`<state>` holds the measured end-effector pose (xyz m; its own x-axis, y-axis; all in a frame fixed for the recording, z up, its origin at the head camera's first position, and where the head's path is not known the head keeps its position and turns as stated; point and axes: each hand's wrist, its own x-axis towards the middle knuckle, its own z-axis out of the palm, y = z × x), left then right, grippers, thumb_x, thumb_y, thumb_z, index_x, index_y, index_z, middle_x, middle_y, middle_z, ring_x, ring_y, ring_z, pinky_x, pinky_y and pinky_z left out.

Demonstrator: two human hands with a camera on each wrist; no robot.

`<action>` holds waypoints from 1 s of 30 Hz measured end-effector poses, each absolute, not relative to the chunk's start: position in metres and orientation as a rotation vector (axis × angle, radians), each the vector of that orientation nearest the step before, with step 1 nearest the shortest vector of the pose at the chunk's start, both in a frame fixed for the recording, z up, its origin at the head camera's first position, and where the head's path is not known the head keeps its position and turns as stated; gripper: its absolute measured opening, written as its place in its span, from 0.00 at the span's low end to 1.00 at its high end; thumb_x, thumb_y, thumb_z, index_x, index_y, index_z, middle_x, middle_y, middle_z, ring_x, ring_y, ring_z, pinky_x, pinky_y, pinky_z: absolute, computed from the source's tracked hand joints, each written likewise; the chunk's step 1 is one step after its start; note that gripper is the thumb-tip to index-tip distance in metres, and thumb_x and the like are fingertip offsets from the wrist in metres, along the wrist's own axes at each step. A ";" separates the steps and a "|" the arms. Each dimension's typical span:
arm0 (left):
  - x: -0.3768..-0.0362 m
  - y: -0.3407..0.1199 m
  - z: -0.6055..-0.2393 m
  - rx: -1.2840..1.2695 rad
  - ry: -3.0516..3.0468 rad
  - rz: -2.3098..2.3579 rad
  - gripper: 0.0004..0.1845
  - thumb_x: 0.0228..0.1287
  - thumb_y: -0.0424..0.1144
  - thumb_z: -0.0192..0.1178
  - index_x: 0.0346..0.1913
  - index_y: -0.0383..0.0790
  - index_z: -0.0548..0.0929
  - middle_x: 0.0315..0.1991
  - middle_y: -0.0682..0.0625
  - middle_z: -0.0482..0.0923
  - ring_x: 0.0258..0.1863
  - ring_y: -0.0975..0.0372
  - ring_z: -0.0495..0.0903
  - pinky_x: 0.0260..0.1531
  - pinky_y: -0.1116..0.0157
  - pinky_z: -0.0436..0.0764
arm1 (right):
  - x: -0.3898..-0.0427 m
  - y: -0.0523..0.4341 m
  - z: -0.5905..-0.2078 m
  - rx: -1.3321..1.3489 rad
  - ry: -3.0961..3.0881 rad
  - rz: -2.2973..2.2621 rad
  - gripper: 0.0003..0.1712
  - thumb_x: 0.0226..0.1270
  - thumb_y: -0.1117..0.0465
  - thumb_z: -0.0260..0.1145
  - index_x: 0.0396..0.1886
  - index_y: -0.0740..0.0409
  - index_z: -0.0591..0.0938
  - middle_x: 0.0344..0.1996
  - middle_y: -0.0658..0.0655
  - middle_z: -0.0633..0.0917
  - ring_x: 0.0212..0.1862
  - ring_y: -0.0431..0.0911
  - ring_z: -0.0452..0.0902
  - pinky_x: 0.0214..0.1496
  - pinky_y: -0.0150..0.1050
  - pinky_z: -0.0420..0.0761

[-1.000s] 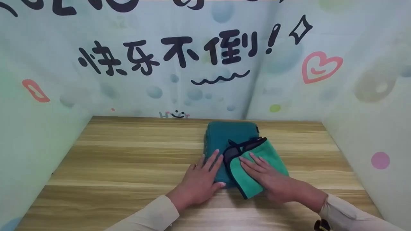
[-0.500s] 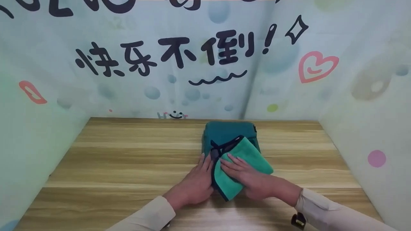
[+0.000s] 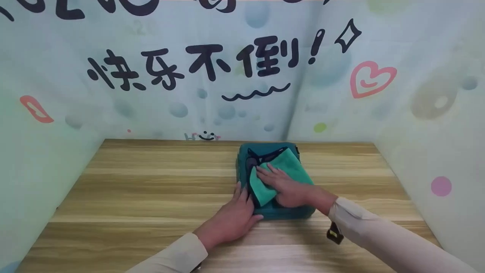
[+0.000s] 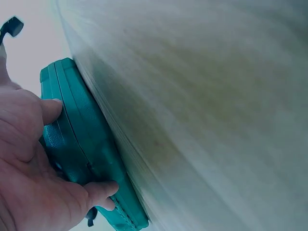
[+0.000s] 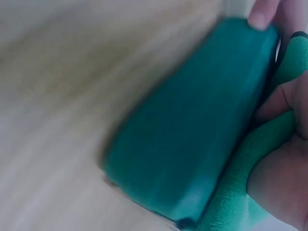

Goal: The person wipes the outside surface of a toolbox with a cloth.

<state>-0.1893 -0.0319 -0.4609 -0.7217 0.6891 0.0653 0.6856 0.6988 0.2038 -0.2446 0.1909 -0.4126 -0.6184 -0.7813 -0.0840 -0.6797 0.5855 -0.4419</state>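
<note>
A dark teal zipped case (image 3: 293,213) lies flat on the wooden table (image 3: 151,189), right of centre. On its top lies a lighter green cloth (image 3: 295,167) with dark trim. My right hand (image 3: 282,185) presses on the cloth with spread, straight fingers. The left hand (image 3: 235,216) rests against the case's left side, fingers straight along that side and thumb at the front corner. In the left wrist view the left hand (image 4: 29,168) braces the edge of the case (image 4: 86,144). The right wrist view shows the case (image 5: 192,125) blurred, with the cloth (image 5: 240,192) bunched under my right hand (image 5: 284,178).
Printed walls (image 3: 227,76) with black lettering and bubbles close in the table at the back and on both sides. Bare wood (image 3: 132,182) stretches left of the case and in front of it.
My right hand has slid the cloth left and farther back, from the case's right side onto its top. The left hand has stayed at the case's left side.
</note>
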 end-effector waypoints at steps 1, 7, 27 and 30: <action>-0.189 -0.032 -0.461 1.167 2.883 0.330 0.37 0.82 0.50 0.47 0.71 0.16 0.60 0.71 0.20 0.55 0.74 0.35 0.51 0.72 0.46 0.52 | -0.249 0.190 -0.411 -1.190 2.546 -0.532 0.48 0.51 0.81 0.47 0.78 0.73 0.54 0.79 0.69 0.52 0.77 0.69 0.35 0.74 0.64 0.42; -0.190 -0.033 -0.459 1.126 2.876 0.387 0.37 0.81 0.51 0.48 0.75 0.23 0.58 0.72 0.21 0.54 0.73 0.31 0.49 0.70 0.48 0.57 | -0.273 0.179 -0.400 -1.068 2.552 -0.409 0.46 0.58 0.79 0.47 0.80 0.69 0.51 0.80 0.66 0.49 0.78 0.66 0.31 0.75 0.59 0.40; -0.188 -0.032 -0.455 0.959 2.836 0.406 0.42 0.80 0.58 0.46 0.81 0.35 0.48 0.81 0.38 0.35 0.76 0.36 0.46 0.66 0.53 0.66 | -0.321 0.170 -0.407 -0.782 2.702 -0.330 0.46 0.63 0.79 0.47 0.82 0.60 0.50 0.81 0.57 0.49 0.79 0.59 0.32 0.76 0.56 0.41; -0.187 -0.031 -0.455 0.949 2.834 0.417 0.42 0.80 0.58 0.47 0.82 0.36 0.47 0.82 0.39 0.33 0.76 0.37 0.45 0.65 0.53 0.68 | -0.323 0.182 -0.411 -0.876 2.749 -0.318 0.48 0.59 0.82 0.49 0.82 0.60 0.53 0.80 0.58 0.52 0.79 0.59 0.36 0.76 0.54 0.45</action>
<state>-0.1872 -0.0313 -0.4548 -0.7954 0.6054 -0.0294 0.5713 0.7651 0.2971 -0.3232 0.1824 -0.4107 -0.7919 -0.5895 -0.1592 -0.5376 0.7967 -0.2761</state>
